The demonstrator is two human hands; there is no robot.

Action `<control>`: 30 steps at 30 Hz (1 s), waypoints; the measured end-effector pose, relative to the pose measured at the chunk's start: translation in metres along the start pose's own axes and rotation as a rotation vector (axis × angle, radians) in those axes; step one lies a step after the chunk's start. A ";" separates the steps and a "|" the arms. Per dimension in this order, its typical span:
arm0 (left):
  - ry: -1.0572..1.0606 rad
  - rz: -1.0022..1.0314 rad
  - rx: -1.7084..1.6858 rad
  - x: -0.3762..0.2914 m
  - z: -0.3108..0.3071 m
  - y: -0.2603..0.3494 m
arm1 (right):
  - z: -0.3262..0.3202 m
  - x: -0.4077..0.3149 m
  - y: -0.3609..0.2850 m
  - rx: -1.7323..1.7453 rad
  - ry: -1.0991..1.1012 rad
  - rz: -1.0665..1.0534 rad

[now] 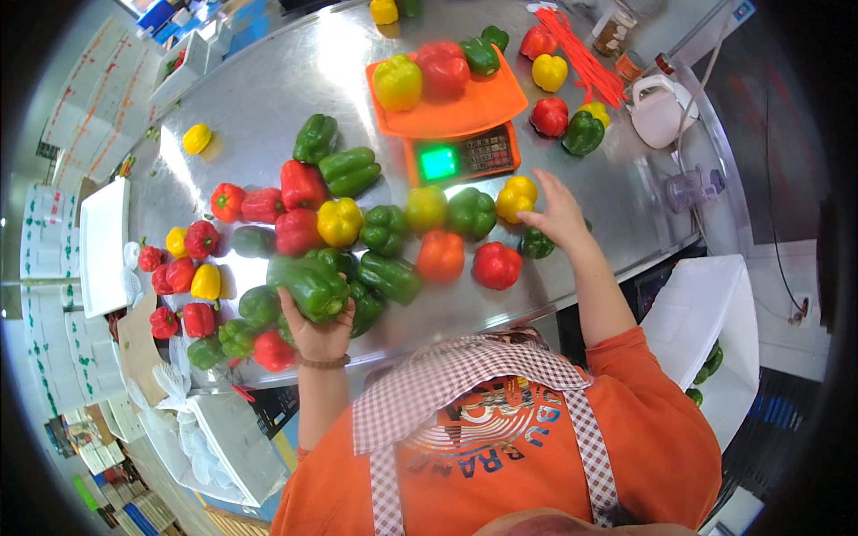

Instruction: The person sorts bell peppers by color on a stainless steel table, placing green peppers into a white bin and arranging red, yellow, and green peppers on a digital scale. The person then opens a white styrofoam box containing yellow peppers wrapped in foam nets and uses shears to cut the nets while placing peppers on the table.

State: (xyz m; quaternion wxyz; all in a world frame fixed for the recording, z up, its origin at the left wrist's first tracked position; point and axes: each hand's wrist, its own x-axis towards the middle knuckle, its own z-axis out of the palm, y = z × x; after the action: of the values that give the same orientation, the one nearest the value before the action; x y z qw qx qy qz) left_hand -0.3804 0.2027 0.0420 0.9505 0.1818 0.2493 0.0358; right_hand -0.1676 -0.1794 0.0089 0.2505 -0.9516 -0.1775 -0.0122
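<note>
My left hand point(323, 333) holds a large green bell pepper point(310, 288) above a pile of peppers on the steel table point(255, 74). With fingers apart, my right hand point(555, 209) is beside a yellow bell pepper point(516, 198); whether a fingertip touches it I cannot tell. Left of that lie a dark green pepper point(472, 213), another yellow one point(426, 208), an orange-red one point(440, 256) and a red one point(497, 265). On the orange tray point(456, 120) of a digital scale point(462, 159) sit a yellow pepper point(397, 82), a red pepper point(443, 70) and a green pepper point(480, 56).
Red net bags point(586, 60), jars point(613, 33) and a white kettle point(662, 110) stand at the right back. More red and yellow peppers point(199, 319) lie at the left beside a white foam lid point(104, 248). Foam boxes point(704, 335) stand below the table edge.
</note>
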 end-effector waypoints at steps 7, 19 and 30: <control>0.182 0.132 0.011 0.011 0.027 -0.031 | 0.015 0.022 0.008 0.210 -0.133 0.187; 0.161 0.459 -0.019 -0.006 0.034 0.001 | 0.016 0.043 -0.005 0.037 -0.143 -0.086; 0.174 0.480 -0.046 -0.015 0.021 0.004 | 0.015 0.045 -0.051 0.178 -0.187 -0.366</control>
State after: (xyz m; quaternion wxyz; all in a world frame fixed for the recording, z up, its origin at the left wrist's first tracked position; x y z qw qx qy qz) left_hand -0.3836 0.1970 0.0673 0.8937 0.2103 0.2790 0.2817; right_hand -0.1440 -0.1162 0.0247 0.3095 -0.8747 -0.3701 0.0464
